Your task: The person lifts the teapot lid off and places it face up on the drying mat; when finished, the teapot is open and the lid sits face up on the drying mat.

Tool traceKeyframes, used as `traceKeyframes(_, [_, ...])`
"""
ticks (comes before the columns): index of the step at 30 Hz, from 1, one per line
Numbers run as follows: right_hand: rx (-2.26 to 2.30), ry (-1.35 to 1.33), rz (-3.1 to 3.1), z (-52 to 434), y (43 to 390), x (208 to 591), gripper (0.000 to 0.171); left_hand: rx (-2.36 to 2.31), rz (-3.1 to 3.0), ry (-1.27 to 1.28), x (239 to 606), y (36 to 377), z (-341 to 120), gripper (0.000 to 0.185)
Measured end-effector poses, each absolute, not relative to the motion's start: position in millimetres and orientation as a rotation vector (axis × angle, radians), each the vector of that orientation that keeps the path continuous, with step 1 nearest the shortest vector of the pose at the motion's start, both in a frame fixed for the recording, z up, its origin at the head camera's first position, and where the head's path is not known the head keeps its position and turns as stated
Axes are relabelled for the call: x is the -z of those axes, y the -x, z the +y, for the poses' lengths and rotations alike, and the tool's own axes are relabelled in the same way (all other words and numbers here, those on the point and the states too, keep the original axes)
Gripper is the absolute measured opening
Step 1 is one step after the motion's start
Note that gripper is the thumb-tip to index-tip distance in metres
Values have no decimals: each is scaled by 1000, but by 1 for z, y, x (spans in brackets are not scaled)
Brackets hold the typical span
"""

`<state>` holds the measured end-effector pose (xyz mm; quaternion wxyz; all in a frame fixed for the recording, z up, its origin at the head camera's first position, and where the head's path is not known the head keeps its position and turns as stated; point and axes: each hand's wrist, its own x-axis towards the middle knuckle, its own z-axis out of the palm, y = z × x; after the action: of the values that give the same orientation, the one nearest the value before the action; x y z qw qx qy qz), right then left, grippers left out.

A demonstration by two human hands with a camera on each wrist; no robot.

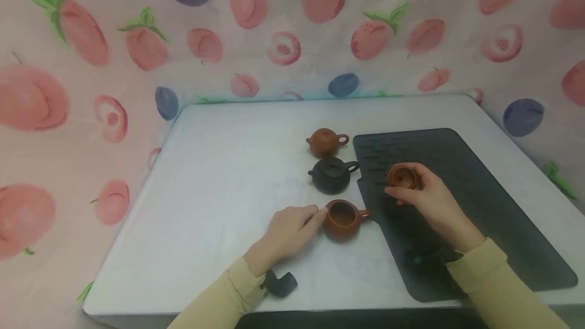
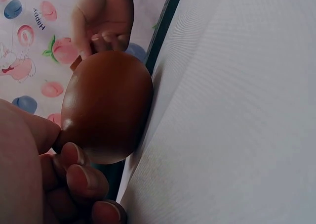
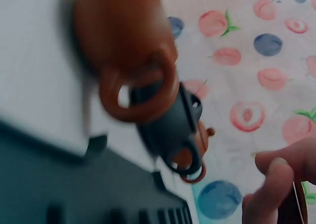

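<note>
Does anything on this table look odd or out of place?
Only the nearest brown teapot stands open, its lid held in the right hand above the dark mat. The left hand touches that pot. Nothing is spilled or broken.

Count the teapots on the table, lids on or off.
3, in a row left of the dark mat: brown lidded teapot farthest, black teapot in the middle, open brown teapot nearest, touched by the left hand. None visibly hidden.

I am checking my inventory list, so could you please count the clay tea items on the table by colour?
Brown teapots with lid on: 1
Brown teapots open, no lid: 1
Black teapots: 1
Brown lids: 1, held in the right hand over the black mat, lid at
Total: 4
</note>
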<state>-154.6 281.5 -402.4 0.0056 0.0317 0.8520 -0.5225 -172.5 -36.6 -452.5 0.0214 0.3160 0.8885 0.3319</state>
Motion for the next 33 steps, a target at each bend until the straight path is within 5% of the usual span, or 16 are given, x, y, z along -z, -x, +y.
traceKeyframes(33, [1433, -558, 3002, 426, 144, 414, 75, -1020, 2750, -991, 456, 177, -37, 43])
